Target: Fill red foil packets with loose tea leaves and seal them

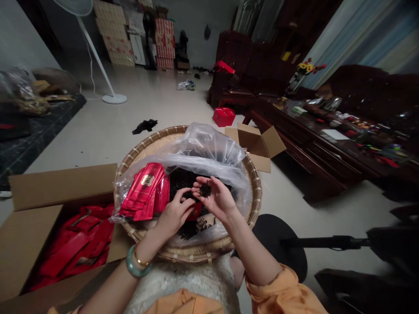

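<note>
A round woven bamboo tray (257,188) rests over my lap, holding a clear plastic bag (209,141) of loose dark tea leaves (180,176). My right hand (218,198) is palm up and cupped around a small heap of tea leaves (205,190). Close beside its fingertips, my left hand (175,213) has thumb and fingers curled in at a red packet (195,212), which the hand partly hides. Red and gold sachets (147,187) lie fanned in a pile at the tray's left side. A pale scoop-like piece (206,221) lies among the leaves near my right wrist.
An open cardboard box (36,187) full of red packets (77,240) stands at my left. Beyond the tray are another open carton (258,141) and a red box (224,117). A round black stand base (279,244) is at my right, near a dark wooden table (304,144).
</note>
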The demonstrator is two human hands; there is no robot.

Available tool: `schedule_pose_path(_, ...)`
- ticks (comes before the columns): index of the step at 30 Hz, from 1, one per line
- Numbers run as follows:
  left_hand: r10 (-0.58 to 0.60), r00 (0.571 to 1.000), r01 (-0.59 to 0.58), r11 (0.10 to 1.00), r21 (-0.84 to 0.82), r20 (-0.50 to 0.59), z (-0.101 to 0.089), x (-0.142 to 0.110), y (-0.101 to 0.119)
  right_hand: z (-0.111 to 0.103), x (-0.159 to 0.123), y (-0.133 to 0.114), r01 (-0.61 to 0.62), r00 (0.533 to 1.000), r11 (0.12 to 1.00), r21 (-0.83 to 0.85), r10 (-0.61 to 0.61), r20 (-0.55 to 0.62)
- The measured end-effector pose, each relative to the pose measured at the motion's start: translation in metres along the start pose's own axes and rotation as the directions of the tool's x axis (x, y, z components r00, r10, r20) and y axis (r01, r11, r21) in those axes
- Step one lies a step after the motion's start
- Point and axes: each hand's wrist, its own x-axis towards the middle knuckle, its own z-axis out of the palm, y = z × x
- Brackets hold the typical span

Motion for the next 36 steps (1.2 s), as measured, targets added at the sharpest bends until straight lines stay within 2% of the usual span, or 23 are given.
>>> schedule_pose_path(3,0.025,1.0,-0.025,0.999,-0.024,-0.011,0.003,0.004,-0.001,0.002,0.006,0.006,-0.022,0.999,0.997,-0.069,0.021,-0.028)
schedule_pose_path(7,0.018,1.0,-0.018,0.997,-0.073,0.01,0.005,0.0,-0.003,-0.006,0.011,0.015,-0.035,0.998,0.992,-0.121,0.028,-0.063)
schedule_pose_path(14,-0.014,0.995,0.032,0.984,-0.176,0.104,-0.006,0.003,0.005,-0.006,0.01,0.015,-0.015,0.999,0.959,-0.285,0.004,-0.037)
schedule_pose_path(20,-0.071,0.992,0.088,0.982,-0.167,0.105,-0.01,0.003,0.006,-0.005,0.007,0.018,0.118,0.992,0.836,-0.536,-0.128,0.018)
schedule_pose_path(26,-0.087,0.99,0.105,0.981,-0.166,0.113,-0.011,0.003,0.004,-0.012,0.004,0.012,0.129,0.991,0.749,-0.65,-0.114,0.065)
schedule_pose_path(29,-0.109,0.988,0.125,0.98,-0.154,0.111,-0.01,0.002,0.003,-0.013,-0.001,0.011,0.21,0.976,0.628,-0.75,-0.18,0.122)
schedule_pose_path(34,-0.128,0.989,0.137,0.98,-0.146,0.07,-0.009,-0.001,-0.002,-0.008,-0.016,0.005,0.382,0.914,0.271,-0.883,-0.255,0.317)
schedule_pose_path(36,-0.129,0.99,0.135,0.978,-0.159,0.051,-0.009,-0.002,-0.004,-0.011,-0.019,0.004,0.424,0.886,0.189,-0.886,-0.289,0.363)
